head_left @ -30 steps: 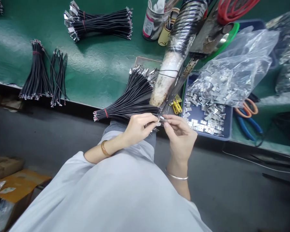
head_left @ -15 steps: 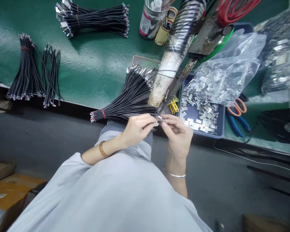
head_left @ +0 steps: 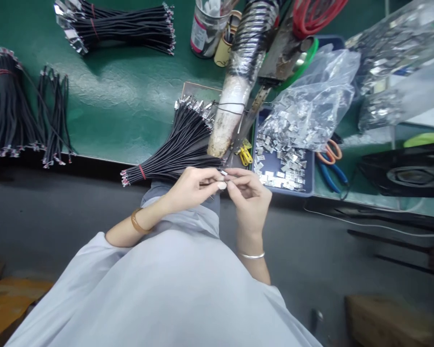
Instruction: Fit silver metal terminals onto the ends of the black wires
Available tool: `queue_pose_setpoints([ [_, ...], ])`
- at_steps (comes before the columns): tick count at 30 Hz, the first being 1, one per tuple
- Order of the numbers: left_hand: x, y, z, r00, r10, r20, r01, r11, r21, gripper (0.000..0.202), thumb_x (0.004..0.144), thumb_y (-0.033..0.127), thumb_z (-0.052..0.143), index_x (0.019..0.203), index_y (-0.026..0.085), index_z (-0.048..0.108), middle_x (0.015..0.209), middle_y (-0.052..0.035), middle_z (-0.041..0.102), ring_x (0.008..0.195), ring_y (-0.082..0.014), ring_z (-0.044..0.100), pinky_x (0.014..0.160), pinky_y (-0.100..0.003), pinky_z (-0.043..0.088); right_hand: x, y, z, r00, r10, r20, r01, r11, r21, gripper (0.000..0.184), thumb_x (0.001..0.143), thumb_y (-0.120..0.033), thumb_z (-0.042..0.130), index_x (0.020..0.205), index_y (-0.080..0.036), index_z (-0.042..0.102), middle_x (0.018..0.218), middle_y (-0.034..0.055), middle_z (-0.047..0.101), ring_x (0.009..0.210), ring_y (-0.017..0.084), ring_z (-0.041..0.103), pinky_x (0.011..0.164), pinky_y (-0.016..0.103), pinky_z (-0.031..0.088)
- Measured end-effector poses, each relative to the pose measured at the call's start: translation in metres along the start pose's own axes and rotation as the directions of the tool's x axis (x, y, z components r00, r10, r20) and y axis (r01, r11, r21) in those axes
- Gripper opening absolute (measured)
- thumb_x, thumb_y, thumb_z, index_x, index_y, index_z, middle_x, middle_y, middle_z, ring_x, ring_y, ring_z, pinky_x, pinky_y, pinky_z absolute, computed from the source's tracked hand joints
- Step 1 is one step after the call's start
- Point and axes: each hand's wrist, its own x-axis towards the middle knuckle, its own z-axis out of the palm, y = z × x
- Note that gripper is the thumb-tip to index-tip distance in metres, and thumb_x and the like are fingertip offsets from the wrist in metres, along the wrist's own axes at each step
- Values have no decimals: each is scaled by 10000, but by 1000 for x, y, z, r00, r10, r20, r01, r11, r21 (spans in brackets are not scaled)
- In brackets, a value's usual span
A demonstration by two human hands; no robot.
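My left hand (head_left: 191,188) and my right hand (head_left: 249,196) meet fingertip to fingertip just below the bench edge. Both are pinched shut around a small metal terminal (head_left: 224,173) and the end of a thin black wire; which hand grips which part I cannot tell. Right above my left hand lies a fanned bundle of black wires (head_left: 173,152) tied with a red band. A blue tray (head_left: 309,185) of loose metal terminals sits just right of my hands.
More wire bundles lie at the far left (head_left: 10,115) and top (head_left: 119,24) of the green bench (head_left: 130,111). A wrapped tool handle (head_left: 235,96), a clear bag of terminals (head_left: 311,106), scissors (head_left: 329,154), a jar (head_left: 206,26) and a cardboard box (head_left: 390,320) are around.
My hands stay pinched together on the same small part. The view has shifted, so everything on the bench has slid left in the picture.
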Motion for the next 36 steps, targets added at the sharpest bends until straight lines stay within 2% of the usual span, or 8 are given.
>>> queue_pose_setpoints([
  [4, 5, -2, 0, 986, -148, -81, 119, 951, -287, 299, 827, 416, 761, 757, 138, 679, 654, 1, 634, 545, -80, 547, 532, -191, 462, -4, 1, 11, 984, -144, -103, 127, 980, -153, 76, 904, -195, 704, 860, -242, 744, 973, 28, 787, 944, 182, 767, 834, 324, 644],
  [10, 11, 1, 1, 966, -234, -111, 181, 916, -358, 324, 715, 435, 856, 721, 128, 750, 606, -7, 637, 528, -86, 530, 499, -201, 444, -4, 5, 5, 944, -236, -230, 188, 959, -211, 126, 1009, -251, 578, 971, -244, 698, 1016, 49, 782, 977, 194, 770, 834, 371, 664],
  [15, 12, 3, 4, 945, -282, -167, 202, 903, -378, 214, 664, 321, 842, 677, 131, 745, 632, -8, 657, 579, -90, 539, 543, -201, 448, -2, 3, 3, 934, -320, -160, 278, 931, -237, 68, 958, -198, 652, 938, -256, 681, 1007, 33, 790, 930, 191, 780, 829, 371, 662],
  [20, 13, 1, 6, 942, -277, -189, 185, 899, -397, 135, 640, 250, 784, 634, 140, 706, 558, 26, 580, 527, -65, 466, 503, -184, 381, -4, 4, 4, 933, -349, -86, 328, 925, -192, 100, 951, -161, 642, 963, -258, 667, 993, 25, 800, 925, 174, 784, 790, 318, 656],
  [23, 14, 1, 7, 938, -273, -214, 172, 901, -399, 139, 648, 254, 785, 641, 142, 703, 582, 22, 608, 529, -62, 476, 505, -180, 382, -5, 7, 3, 944, -300, -139, 274, 945, -180, 59, 972, -195, 612, 960, -245, 642, 984, 36, 803, 893, 175, 791, 737, 299, 653],
  [26, 14, 2, 7, 940, -262, -218, 160, 904, -397, 166, 685, 299, 800, 684, 143, 742, 659, -4, 689, 595, -90, 572, 587, -203, 477, -4, 9, 2, 943, -295, -156, 261, 943, -205, 43, 964, -210, 624, 936, -241, 633, 1000, 48, 806, 924, 193, 795, 769, 328, 658],
  [30, 16, 3, 6, 946, -237, -219, 139, 912, -387, 210, 700, 345, 823, 675, 147, 761, 688, -20, 730, 639, -111, 634, 666, -230, 542, -3, 11, 1, 930, -359, -76, 331, 910, -248, 98, 927, -152, 652, 908, -248, 639, 1023, 45, 811, 952, 197, 798, 818, 346, 663],
  [36, 19, 1, 9, 922, -261, -286, 144, 917, -372, 194, 650, 327, 847, 656, 148, 775, 666, -21, 739, 608, -120, 628, 590, -220, 527, 1, 11, -2, 876, -482, 1, 445, 810, -382, 169, 904, -109, 644, 900, -271, 599, 1021, 31, 822, 905, 194, 806, 755, 323, 658],
])
